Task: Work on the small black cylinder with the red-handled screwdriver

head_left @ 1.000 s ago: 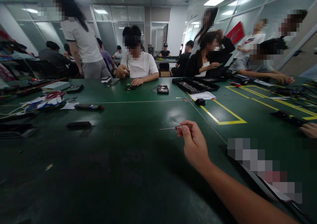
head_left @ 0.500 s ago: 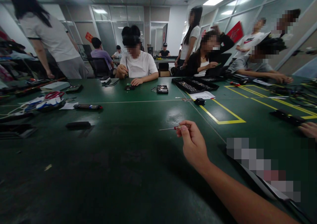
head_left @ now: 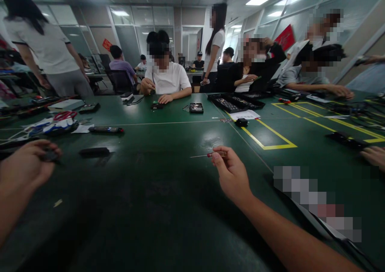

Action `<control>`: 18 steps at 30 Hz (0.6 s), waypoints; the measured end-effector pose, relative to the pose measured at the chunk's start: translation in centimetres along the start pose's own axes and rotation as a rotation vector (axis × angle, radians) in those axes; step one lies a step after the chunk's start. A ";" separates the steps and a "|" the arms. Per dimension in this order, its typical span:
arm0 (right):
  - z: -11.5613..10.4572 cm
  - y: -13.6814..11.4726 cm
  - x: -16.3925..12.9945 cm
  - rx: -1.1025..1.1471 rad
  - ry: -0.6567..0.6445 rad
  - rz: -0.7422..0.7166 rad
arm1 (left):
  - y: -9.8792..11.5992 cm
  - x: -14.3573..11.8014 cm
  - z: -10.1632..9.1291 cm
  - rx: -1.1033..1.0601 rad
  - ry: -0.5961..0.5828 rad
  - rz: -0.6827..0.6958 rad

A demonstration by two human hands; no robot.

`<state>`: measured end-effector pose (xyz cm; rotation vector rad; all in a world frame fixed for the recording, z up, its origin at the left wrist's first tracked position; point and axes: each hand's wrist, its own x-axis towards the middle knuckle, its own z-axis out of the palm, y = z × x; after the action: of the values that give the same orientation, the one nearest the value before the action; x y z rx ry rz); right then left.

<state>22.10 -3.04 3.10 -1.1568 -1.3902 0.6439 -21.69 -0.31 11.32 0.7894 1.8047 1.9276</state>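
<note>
My right hand (head_left: 231,171) is raised over the green table (head_left: 156,224). Its fingers are closed round the red and clear handle of a small screwdriver (head_left: 207,155), whose thin shaft points left. At the left edge, my left hand (head_left: 30,163) has its fingers closed on a small dark object (head_left: 49,155), partly hidden by the fingers and blurred. To the right of that hand, a black block-shaped object (head_left: 94,152) lies on the table. Behind it is a dark pen-like tool (head_left: 106,130) with a red end.
A bundle of cables (head_left: 61,121) lies at the left. Farther back are an opened black device (head_left: 196,108) and black parts trays (head_left: 234,102). Yellow tape (head_left: 279,147) marks the right side. A person in white (head_left: 168,77) sits opposite; another person's hand (head_left: 374,156) rests at the right edge.
My left hand has come into view from the left, with a small dark object in it. My right hand, still holding the screwdriver, has shifted slightly left.
</note>
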 end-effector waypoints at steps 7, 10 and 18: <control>-0.1 -0.2 0.0 -0.006 0.025 -0.014 | -1.9 -9.3 9.0 -0.256 -0.617 -0.255; -0.3 -0.5 0.1 -0.007 0.043 -0.007 | -2.3 -14.1 12.0 -0.270 -0.826 -0.323; -0.2 -1.0 0.0 0.045 0.115 -0.004 | -4.1 -20.0 15.1 -0.309 -1.083 -0.331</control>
<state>22.03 -3.39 4.01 -1.1382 -1.2742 0.5936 2.83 -0.66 4.74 1.0429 0.8701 1.1234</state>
